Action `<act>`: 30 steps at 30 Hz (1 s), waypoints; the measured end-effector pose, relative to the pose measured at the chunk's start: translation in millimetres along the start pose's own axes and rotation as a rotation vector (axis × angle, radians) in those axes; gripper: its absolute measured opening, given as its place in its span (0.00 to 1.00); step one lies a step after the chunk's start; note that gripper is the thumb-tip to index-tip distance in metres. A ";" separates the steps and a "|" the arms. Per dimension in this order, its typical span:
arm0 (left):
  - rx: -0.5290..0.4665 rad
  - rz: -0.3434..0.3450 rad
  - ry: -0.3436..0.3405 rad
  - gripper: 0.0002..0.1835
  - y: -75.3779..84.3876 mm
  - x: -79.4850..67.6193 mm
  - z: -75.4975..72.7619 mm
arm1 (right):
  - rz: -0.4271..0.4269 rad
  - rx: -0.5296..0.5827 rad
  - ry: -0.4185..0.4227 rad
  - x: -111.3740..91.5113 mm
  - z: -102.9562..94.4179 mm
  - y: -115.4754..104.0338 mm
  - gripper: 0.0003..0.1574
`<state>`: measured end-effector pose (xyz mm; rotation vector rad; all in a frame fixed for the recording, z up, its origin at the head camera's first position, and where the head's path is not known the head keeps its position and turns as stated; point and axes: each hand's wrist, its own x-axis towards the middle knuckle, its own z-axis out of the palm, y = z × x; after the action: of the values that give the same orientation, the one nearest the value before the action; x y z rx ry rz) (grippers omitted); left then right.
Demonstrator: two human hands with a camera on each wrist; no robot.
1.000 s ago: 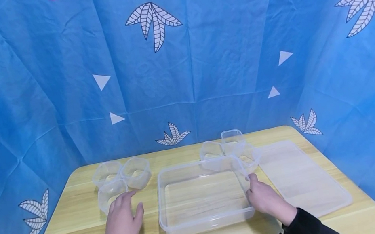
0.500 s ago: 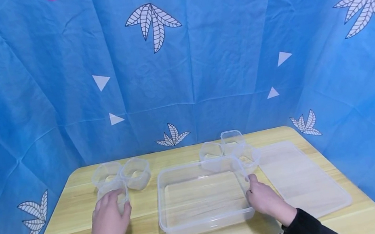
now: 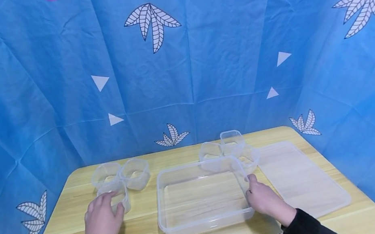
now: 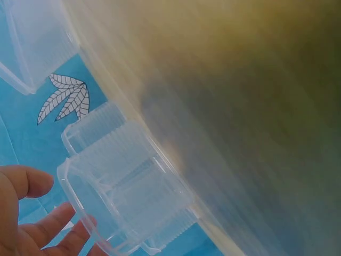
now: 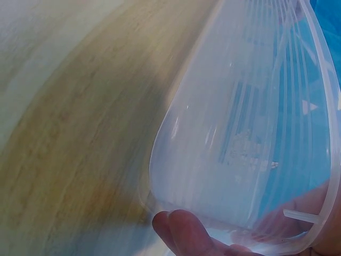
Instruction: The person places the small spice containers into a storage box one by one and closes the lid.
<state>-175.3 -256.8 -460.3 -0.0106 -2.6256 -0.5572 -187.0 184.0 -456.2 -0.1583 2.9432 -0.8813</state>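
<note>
A large clear plastic box (image 3: 209, 224) stands in the middle of the wooden table. My right hand (image 3: 264, 198) grips its right side. In the right wrist view, fingers (image 5: 186, 234) curl at the near end of the box's wall (image 5: 213, 144). At the left is a small clear plastic container (image 3: 126, 200), frontmost in a cluster of three. My left hand (image 3: 102, 223) hovers at its near rim, thumb apart from the fingers. In the left wrist view, the fingertips (image 4: 66, 210) are right by the rim of the container (image 4: 144, 186), with nothing between them and the thumb.
Behind the front left container stand two more, one left (image 3: 105, 175) and one right (image 3: 135, 174). Another three (image 3: 233, 142) cluster behind the box's right back corner. A flat translucent lid (image 3: 303, 176) lies on the right. Blue curtain (image 3: 187, 72) surrounds the table (image 3: 146, 226).
My left hand has moved left and slightly back toward me, from beside the front left container, over it, to its near rim. The right hand keeps its hold on the box.
</note>
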 end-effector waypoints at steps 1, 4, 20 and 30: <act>0.000 -0.003 -0.004 0.22 -0.6 0.2 0.1 | 0.001 0.000 0.000 0.1 0.2 0.1 0.27; 0.000 -0.006 -0.008 0.22 -2.8 0.4 1.2 | 0.004 0.000 0.001 0.2 0.7 0.3 0.26; 0.021 0.002 -0.051 0.19 -5.5 2.3 1.1 | 0.001 0.018 0.003 0.1 -0.2 0.1 0.25; 0.048 -0.012 -0.105 0.18 -7.4 3.9 -0.1 | 0.019 0.023 -0.004 0.5 1.1 0.4 0.26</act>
<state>-179.5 -263.9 -461.3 -0.0091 -2.7421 -0.5102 -187.4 183.7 -457.3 -0.1298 2.9249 -0.9109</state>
